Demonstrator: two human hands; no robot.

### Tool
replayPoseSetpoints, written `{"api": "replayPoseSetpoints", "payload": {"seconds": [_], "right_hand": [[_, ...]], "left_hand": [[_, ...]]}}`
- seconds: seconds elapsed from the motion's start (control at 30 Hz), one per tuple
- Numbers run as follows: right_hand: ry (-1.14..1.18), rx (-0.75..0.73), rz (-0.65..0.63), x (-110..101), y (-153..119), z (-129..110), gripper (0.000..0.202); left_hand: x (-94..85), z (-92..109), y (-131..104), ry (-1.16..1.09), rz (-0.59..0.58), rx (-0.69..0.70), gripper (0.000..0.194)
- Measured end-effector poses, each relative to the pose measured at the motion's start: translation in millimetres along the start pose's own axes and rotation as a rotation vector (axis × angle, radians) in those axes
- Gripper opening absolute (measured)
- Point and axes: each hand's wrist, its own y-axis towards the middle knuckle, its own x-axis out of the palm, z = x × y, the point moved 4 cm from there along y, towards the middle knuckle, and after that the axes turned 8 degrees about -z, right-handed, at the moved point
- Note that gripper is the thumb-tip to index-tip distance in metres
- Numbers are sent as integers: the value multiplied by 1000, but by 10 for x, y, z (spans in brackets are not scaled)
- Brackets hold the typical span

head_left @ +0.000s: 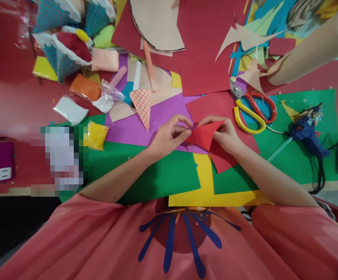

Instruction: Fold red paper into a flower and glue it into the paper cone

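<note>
Between my two hands is a small piece of red paper (205, 135), bent into a cone-like shape that narrows toward the lower middle. My left hand (171, 134) pinches its left edge with thumb and fingers. On the other side, my right hand (226, 134) grips the right edge, and some of its fingers are hidden behind the paper. Beneath them lie a red sheet (233, 161) and a purple sheet (134, 126). A small cone with an orange lattice pattern (141, 105) rests to the left of my left hand.
Scissors (250, 107) with red and yellow handles lie right of my hands. Farther right is a blue glue gun (310, 134) with its cord. Clay packets (85, 87) and blue patterned cones (62, 58) are at left. A cardboard tube (312, 48) and paper scraps occupy the back right.
</note>
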Motion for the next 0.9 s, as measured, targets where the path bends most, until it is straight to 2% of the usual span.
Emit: {"api": "replayPoseSetpoints", "payload": {"seconds": [0.1,0.2,0.47,0.7,0.9], "right_hand": [[-10,5,-64,38,-11,-8,12],[-45,7,-120,73,-19,-10,16],[-83,5,-155,107,-19,-21,7],[64,109,70,16,-20,47,15],[123,106,171,-70,-9,112,23]], "left_hand": [[29,2,10,13,-56,-10,19],[33,34,16,60,-60,7,14],[37,58,22,131,-79,1,11],[46,-18,14,-71,-91,-103,22],[29,-36,-3,-158,-43,-87,27]]}}
